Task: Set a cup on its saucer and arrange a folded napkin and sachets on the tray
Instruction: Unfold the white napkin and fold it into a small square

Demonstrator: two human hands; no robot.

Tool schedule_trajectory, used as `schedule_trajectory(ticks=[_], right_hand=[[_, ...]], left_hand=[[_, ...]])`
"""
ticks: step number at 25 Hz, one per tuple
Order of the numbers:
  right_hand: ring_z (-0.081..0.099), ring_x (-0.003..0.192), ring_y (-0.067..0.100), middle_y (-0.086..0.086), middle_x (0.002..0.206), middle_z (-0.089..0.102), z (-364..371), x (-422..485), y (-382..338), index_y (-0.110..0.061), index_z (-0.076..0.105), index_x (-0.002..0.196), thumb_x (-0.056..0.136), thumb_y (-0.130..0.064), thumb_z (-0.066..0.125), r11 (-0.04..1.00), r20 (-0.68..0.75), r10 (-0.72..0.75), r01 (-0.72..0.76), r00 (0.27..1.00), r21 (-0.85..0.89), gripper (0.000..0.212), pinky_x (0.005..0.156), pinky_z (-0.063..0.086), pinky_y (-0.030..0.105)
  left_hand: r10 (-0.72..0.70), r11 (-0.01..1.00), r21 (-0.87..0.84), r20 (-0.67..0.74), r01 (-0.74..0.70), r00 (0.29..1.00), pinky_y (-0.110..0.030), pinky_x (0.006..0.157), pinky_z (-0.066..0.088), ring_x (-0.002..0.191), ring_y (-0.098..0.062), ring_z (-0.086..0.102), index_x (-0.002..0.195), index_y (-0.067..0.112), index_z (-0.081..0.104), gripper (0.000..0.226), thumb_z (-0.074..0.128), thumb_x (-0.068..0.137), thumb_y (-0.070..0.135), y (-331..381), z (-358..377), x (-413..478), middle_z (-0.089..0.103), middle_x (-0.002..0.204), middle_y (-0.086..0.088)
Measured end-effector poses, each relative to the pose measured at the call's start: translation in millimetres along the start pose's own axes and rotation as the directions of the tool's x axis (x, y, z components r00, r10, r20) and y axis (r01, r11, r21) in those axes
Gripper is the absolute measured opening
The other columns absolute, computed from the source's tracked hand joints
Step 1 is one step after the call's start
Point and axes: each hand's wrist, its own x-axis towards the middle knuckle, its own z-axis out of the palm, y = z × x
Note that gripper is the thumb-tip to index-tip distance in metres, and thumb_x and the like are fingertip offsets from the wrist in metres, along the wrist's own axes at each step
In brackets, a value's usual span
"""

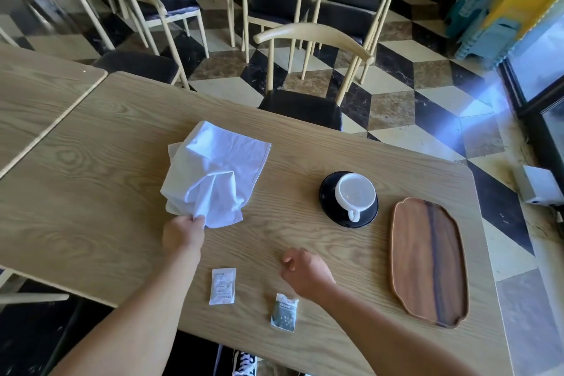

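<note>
Café interior, chequered floor; wood-grain worktop (91, 192) in foreground. Left hand (183, 233), grip pinched on the near corner of a crumpled white cloth napkin (213, 171), still unfolded. Right hand (306, 273) hovers empty, fingers loosely spread, near the white sachet (223, 286) and green sachet (285, 312). White cup (355, 194) sits on its black saucer (328, 192), beside the bare wooden tray (427, 259). Risks: a one-corner pull probably drags the napkin askew, spoiling the fold; a trailing hem may sweep the sachets.
</note>
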Motion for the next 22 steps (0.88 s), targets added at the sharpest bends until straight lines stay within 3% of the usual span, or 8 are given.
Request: schedule_trajectory(ticks=[3, 5, 8, 10, 12, 14, 18, 22], right_hand=[[0.063, 0.083, 0.022, -0.003, 0.087, 0.067, -11, 4, -16, -0.02, 0.062, 0.099, 0.088, -0.034, 0.063, 0.976, 0.012, 0.057, -0.058, 0.998, 0.208, 0.018, 0.074, 0.05, 0.032], [0.065, 0.074, 0.019, 0.0, 0.087, 0.068, -21, 12, -36, -0.02, 0.06, 0.112, 0.089, -0.041, 0.065, 0.813, 0.087, 0.114, -0.143, 0.99, 0.565, 0.032, 0.073, 0.054, 0.036], [0.067, 0.078, 0.026, 0.01, 0.105, 0.064, -27, 34, -69, -0.024, 0.053, 0.12, 0.091, -0.051, 0.06, 0.363, 0.27, 0.141, -0.303, 0.953, 0.881, 0.04, 0.082, 0.06, 0.044], [0.064, 0.067, 0.024, 0.01, 0.094, 0.065, -25, 45, -83, -0.019, 0.059, 0.111, 0.089, -0.041, 0.067, 0.232, 0.28, 0.233, -0.333, 0.931, 0.914, 0.032, 0.073, 0.061, 0.039], [0.052, 0.051, 0.019, 0.008, 0.068, 0.06, -25, 50, -86, -0.007, 0.069, 0.091, 0.081, -0.008, 0.073, 0.148, 0.234, 0.355, -0.302, 0.905, 0.942, 0.011, 0.053, 0.051, 0.029], [0.047, 0.047, 0.018, 0.009, 0.059, 0.058, -32, 51, -81, -0.005, 0.072, 0.077, 0.074, 0.008, 0.071, 0.168, 0.156, 0.416, -0.244, 0.896, 0.955, 0.013, 0.048, 0.042, 0.024], [0.063, 0.059, 0.019, 0.007, 0.072, 0.067, -65, 50, -74, -0.008, 0.072, 0.086, 0.079, 0.0, 0.07, 0.197, -0.027, 0.388, -0.054, 0.921, 0.979, 0.01, 0.052, 0.055, 0.028], [0.065, 0.066, 0.014, -0.003, 0.076, 0.069, -82, 43, -51, -0.024, 0.072, 0.088, 0.076, -0.015, 0.077, 0.551, -0.28, 0.386, 0.024, 0.879, 0.834, 0.016, 0.059, 0.054, 0.03]], left_hand=[[0.467, 0.879, 0.122, -0.017, -0.462, 0.884, -0.032, 0.048, 0.034, 0.048, -0.023, 0.038, 0.05, 0.011, 0.039, 0.032, 0.063, 0.072, 0.008, 2, -2, -38, 0.043, 0.055, -0.003], [0.643, 0.742, 0.212, 0.042, -0.636, 0.765, -0.035, 0.052, 0.04, 0.058, -0.023, 0.046, 0.06, 0.013, 0.043, 0.024, 0.062, 0.073, 0.008, -3, -12, -61, 0.047, 0.072, 0.0], [0.742, 0.608, 0.212, 0.191, -0.765, 0.643, -0.031, 0.056, 0.04, 0.062, -0.016, 0.048, 0.066, 0.015, 0.045, 0.016, 0.059, 0.073, 0.019, -16, -29, -76, 0.05, 0.075, 0.006], [0.724, 0.642, 0.087, 0.257, -0.762, 0.64, -0.036, 0.056, 0.041, 0.059, -0.019, 0.045, 0.067, 0.013, 0.044, 0.018, 0.055, 0.074, 0.026, -22, -43, -76, 0.048, 0.07, 0.005], [0.657, 0.742, -0.061, 0.267, -0.668, 0.705, -0.036, 0.052, 0.04, 0.055, -0.022, 0.042, 0.066, 0.013, 0.045, 0.021, 0.056, 0.077, 0.027, -26, -54, -69, 0.046, 0.062, 0.0], [0.536, 0.844, -0.174, 0.235, -0.508, 0.811, -0.031, 0.055, 0.044, 0.057, -0.018, 0.055, 0.07, 0.015, 0.055, 0.018, 0.067, 0.08, 0.025, -27, -60, -63, 0.059, 0.059, -0.001], [0.329, 0.897, -0.352, 0.126, -0.268, 0.936, -0.022, 0.053, 0.053, 0.063, -0.023, 0.067, 0.076, 0.012, 0.063, 0.014, 0.071, 0.082, 0.003, -28, -61, -53, 0.071, 0.064, -0.008], [0.201, 0.978, 0.038, 0.081, -0.204, 0.976, -0.037, 0.069, 0.047, 0.091, -0.035, 0.061, 0.098, 0.004, 0.059, 0.035, 0.076, 0.078, 0.027, -18, -38, -41, 0.062, 0.092, -0.01]])
